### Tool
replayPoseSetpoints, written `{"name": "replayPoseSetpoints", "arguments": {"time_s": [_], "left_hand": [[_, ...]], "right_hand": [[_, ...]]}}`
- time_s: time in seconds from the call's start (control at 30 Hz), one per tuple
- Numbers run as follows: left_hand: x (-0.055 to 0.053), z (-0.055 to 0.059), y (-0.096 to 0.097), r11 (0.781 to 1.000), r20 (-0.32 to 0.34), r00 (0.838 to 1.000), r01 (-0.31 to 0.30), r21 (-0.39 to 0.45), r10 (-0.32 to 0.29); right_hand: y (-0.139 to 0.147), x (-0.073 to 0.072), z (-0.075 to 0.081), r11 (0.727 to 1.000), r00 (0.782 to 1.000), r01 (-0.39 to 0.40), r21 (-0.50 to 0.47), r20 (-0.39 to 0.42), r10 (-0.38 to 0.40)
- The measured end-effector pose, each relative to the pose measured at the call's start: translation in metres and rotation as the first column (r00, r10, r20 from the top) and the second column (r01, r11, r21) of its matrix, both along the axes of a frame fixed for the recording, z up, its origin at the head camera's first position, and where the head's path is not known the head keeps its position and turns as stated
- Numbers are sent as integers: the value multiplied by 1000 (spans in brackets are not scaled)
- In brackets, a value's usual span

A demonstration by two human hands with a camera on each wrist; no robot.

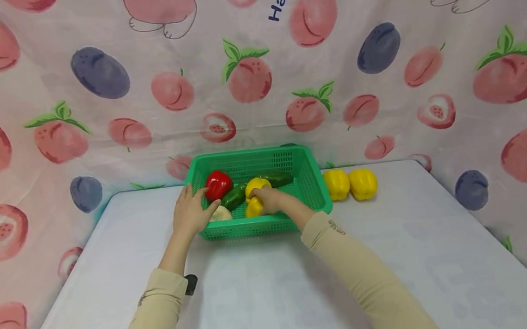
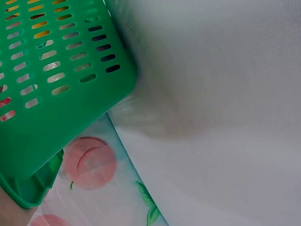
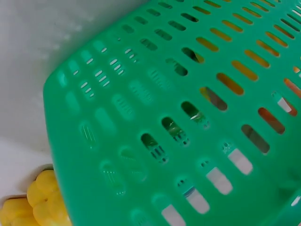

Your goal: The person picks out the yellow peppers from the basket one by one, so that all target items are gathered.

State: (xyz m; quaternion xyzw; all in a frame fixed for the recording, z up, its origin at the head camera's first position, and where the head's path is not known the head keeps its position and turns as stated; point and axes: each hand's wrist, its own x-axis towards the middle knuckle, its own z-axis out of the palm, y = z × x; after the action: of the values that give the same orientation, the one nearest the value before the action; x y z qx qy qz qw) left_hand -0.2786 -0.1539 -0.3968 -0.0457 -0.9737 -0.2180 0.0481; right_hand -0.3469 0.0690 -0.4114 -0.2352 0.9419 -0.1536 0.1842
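Note:
A green plastic basket (image 1: pixel 256 227) holds several vegetables. My right hand (image 1: pixel 271 200) reaches over its near right rim, with fingers curled at a yellow bell pepper (image 1: pixel 254 207). Right behind that is another yellow vegetable (image 1: pixel 258 183). My left hand (image 1: pixel 190 212) rests at the left rim, fingers spread; its thumb extends inward over a pale rounded vegetable (image 1: pixel 221 214), partly hidden. Close to the left fingertips sits a red bell pepper (image 1: pixel 219 186). Dark green cucumbers (image 1: pixel 234 196) lie in the middle and toward the back.
Two yellow bell peppers (image 1: pixel 363 184) stand on the white table (image 1: pixel 259 295), right of the basket; they also show in the right wrist view. A fruit-print cloth (image 1: pixel 258 116) hangs close behind the basket. In both wrist views the slotted basket wall fills much of the picture.

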Motion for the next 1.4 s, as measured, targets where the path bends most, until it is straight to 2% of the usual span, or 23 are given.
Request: {"name": "replayPoseSetpoints", "arguments": {"time_s": [0.13,0.17,0.23,0.37,0.63,0.87,1.13,1.4], "left_hand": [[0,-1,1,1000,1,1000,4,2,-4],[0,-1,1,1000,1,1000,4,2,-4],[0,-1,0,1000,0,1000,4,0,-4],[1,0,0,1000,-1,1000,2,-5,-2],[3,-2,-1,1000,2,1000,7,-2,-7],[4,1,-2,1000,6,1000,8,-8,-8],[2,1,-3,1000,2,1000,3,-8,-3],[1,1,-1,1000,-6,1000,7,-18,-7]], "right_hand": [[1,7,5,1000,1000,4,-25,-17,-4],[-1,16,15,1000,1000,24,-15,-5,-24],[0,26,23,999,999,13,-34,-31,-14],[3,37,32,999,996,-17,-49,-83,12],[10,42,37,988,995,22,-150,-92,-36],[20,45,37,964,990,64,-258,-106,-94],[28,49,41,946,988,85,-313,-98,-121],[33,56,43,911,981,128,-393,-85,-174]]}}
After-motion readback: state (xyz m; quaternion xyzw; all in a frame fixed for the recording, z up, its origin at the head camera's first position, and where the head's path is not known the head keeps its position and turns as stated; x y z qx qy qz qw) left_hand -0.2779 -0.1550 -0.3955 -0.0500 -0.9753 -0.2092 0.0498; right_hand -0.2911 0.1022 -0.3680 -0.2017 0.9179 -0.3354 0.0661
